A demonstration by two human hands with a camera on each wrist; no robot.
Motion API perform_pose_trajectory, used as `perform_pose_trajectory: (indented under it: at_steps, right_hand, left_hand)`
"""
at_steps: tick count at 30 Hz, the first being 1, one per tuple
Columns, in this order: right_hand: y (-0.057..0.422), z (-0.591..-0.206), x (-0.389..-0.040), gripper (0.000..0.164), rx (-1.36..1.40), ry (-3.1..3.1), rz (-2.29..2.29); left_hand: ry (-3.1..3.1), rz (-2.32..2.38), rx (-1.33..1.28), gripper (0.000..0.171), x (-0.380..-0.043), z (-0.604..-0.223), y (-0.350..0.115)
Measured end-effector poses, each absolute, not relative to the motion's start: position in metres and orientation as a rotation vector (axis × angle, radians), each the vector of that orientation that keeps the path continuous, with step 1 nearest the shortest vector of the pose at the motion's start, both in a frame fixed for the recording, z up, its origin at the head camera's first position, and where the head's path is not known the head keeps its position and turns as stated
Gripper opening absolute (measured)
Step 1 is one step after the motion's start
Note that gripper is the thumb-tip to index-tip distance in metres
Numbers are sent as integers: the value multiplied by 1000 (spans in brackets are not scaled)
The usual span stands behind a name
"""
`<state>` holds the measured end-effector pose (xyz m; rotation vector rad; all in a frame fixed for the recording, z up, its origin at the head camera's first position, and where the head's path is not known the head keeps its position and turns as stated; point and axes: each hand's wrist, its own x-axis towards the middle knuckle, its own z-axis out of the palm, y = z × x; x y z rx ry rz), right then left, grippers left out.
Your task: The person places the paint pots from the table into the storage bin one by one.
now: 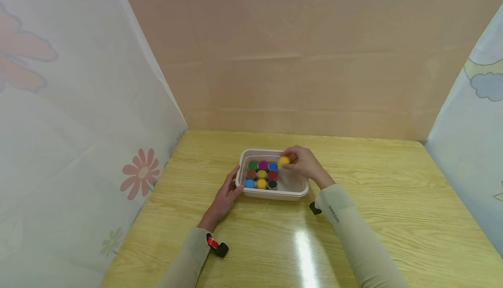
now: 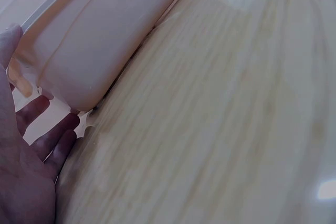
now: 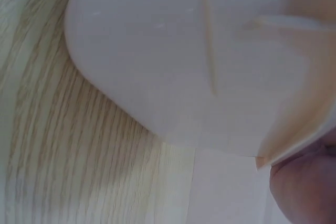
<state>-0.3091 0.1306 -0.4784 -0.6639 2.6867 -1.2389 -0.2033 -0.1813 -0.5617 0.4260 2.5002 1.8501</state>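
A white plastic box (image 1: 271, 195) stands on the table with several small paint jars (image 1: 261, 174) packed in its left half. Their round tops are green, purple, blue, brown, yellow, red and black. At the box's left end my left hand (image 1: 225, 196) holds it, thumb at the front rim and fingers along the outer side; the left wrist view shows the fingertips (image 2: 68, 121) at the wall. Over the right half, near the back rim, my right hand (image 1: 303, 162) pinches a yellow paint jar (image 1: 284, 161) between thumb and fingers. The right wrist view shows mostly the box's outside (image 3: 147, 66).
The box sits on a light wood-grain table (image 1: 377, 200), toward the back. A brown sheet (image 1: 306, 60) hangs behind it. White flower-printed fabric (image 1: 90, 104) bounds the left side, and a printed sheet (image 1: 475, 135) the right.
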Motion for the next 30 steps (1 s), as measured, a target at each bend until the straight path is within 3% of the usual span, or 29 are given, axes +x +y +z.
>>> perform_pose_trajectory:
  at_steps: [30]
  right_hand:
    - [119,-481,-307,29,-778,2863,-872]
  left_hand:
    - [2483,1865,420,65,-203,-564,-182]
